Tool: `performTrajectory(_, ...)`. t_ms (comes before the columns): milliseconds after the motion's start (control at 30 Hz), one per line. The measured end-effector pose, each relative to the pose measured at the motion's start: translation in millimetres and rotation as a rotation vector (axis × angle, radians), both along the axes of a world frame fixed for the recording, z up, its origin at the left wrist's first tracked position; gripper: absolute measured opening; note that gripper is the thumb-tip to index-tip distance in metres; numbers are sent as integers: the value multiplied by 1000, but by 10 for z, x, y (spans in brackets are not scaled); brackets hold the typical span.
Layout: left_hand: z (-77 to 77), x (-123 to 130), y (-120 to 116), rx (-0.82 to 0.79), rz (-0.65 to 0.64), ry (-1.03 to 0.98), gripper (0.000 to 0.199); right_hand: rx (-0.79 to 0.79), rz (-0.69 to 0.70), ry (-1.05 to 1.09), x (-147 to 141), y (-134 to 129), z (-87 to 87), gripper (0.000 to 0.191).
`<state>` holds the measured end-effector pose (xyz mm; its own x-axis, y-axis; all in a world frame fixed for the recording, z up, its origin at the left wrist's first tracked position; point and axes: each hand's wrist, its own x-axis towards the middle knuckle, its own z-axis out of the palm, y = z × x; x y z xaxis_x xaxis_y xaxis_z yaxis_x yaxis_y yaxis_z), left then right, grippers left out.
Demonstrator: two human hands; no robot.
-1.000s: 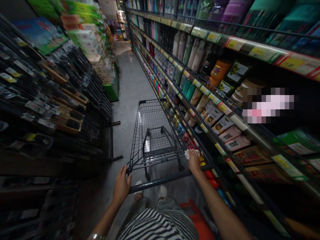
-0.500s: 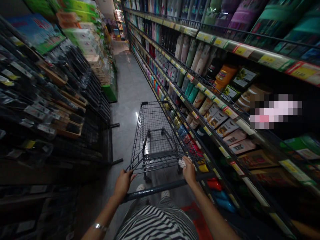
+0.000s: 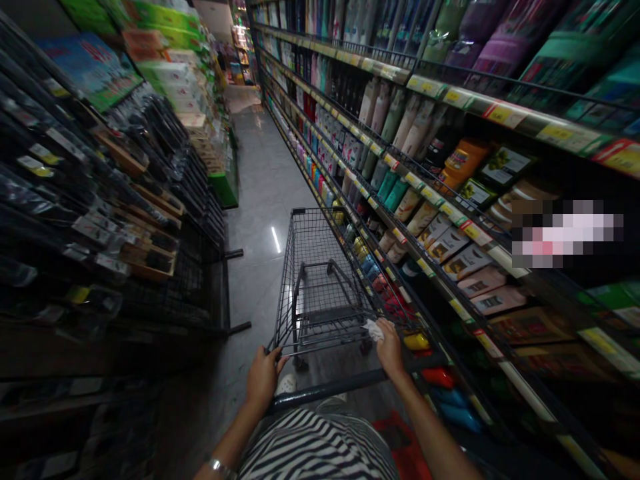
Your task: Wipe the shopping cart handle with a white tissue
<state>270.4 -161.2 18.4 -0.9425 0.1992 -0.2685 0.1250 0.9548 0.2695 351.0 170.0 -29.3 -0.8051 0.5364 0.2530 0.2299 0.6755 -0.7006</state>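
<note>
At the lower centre of the frame, the left hand (image 3: 263,379) has its fingers curled on the near left corner of the wire shopping cart (image 3: 325,267), thumb slightly apart, while the right hand (image 3: 390,350) closes its fingers round a crumpled white tissue (image 3: 374,330) by the cart's near right corner. Compared with the frame half a second ago, both hands and the cart sit slightly further right in the picture, beside the shelves of bottles (image 3: 395,193).
</note>
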Motion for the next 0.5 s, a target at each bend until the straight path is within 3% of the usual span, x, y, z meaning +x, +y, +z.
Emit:
performTrajectory(167,-12,-2,-19,20,15,2,36,-65,95,45,-56,-441,26,56)
performTrajectory(233,-17,-6,-26,28,20,0,37,-195,124,62,-86,-640,55,54)
performTrajectory(300,-22,-10,-33,38,23,-4,37,-364,66,65,-113,-767,95,48)
performTrajectory(400,-24,-12,-43,54,23,-11,37,-535,-6,31,-124,-766,202,39)
performTrajectory(500,-21,-7,-46,67,25,-24,38,-560,-4,19,-131,-685,358,33)
